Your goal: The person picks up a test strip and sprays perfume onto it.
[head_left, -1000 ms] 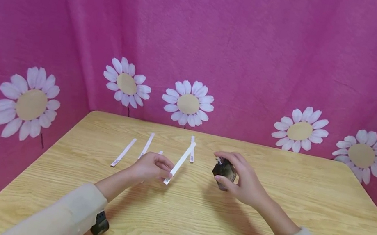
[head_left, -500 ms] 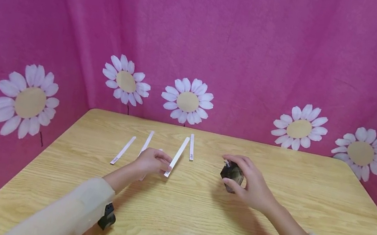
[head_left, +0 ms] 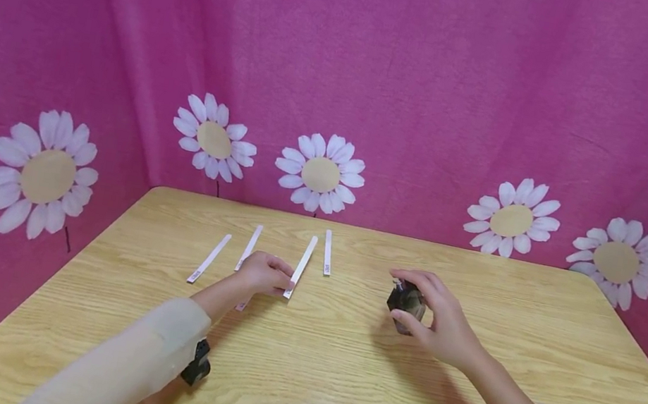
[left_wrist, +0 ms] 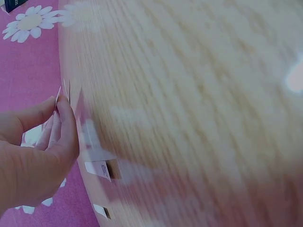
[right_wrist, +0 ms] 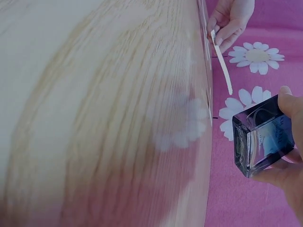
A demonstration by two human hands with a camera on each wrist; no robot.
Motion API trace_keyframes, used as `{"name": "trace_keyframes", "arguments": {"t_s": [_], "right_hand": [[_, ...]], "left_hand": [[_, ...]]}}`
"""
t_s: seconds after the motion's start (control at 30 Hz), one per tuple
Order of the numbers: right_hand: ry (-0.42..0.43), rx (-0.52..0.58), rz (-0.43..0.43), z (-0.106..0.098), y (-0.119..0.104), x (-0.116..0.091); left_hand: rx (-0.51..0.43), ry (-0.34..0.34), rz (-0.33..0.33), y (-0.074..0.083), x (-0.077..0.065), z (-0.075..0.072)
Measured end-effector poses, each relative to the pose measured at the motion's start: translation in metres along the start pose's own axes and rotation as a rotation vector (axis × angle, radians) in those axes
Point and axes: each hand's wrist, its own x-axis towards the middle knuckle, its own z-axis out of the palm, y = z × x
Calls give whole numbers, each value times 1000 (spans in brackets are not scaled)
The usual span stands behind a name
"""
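Note:
My left hand (head_left: 263,274) pinches the near end of a white perfume test strip (head_left: 302,266) between thumb and fingers, low over the table. In the left wrist view the strip (left_wrist: 58,97) shows edge-on at the fingertips. On the right, my right hand (head_left: 447,328) grips a dark glass perfume bottle (head_left: 406,303) by its sides, held up off the table with its metal spray nozzle uncovered. The right wrist view shows the bottle's clear, square glass body (right_wrist: 265,137) between thumb and fingers. Another strip (head_left: 242,304) is partly hidden under my left forearm and hand.
More white strips with small printed ends lie on the wooden table (head_left: 297,362): one at the far left (head_left: 209,259), one behind my left hand (head_left: 250,245), and one to the right of the held strip (head_left: 327,253). A pink flowered cloth (head_left: 418,103) hangs behind the table.
My left hand has lowered the pinched strip and shifted it left, away from the strip it overlapped. My right hand has drawn the bottle to the right, so the hands are farther apart.

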Motion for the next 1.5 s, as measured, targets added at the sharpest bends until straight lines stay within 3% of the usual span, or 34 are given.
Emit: {"name": "trace_keyframes", "arguments": {"t_s": [0.27, 0.6, 0.87, 1.1, 1.5], "right_hand": [[4, 2, 15, -5, 1, -5], [13, -23, 24, -10, 5, -9], [17, -34, 28, -13, 6, -12], [25, -31, 33, -13, 7, -14], [28, -11, 34, -15, 9, -15]], "left_hand": [[22, 55, -21, 1, 1, -2], [170, 87, 73, 4, 4, -2], [137, 55, 123, 15, 18, 19], [246, 78, 207, 22, 32, 41], [362, 121, 230, 35, 42, 61]]}}
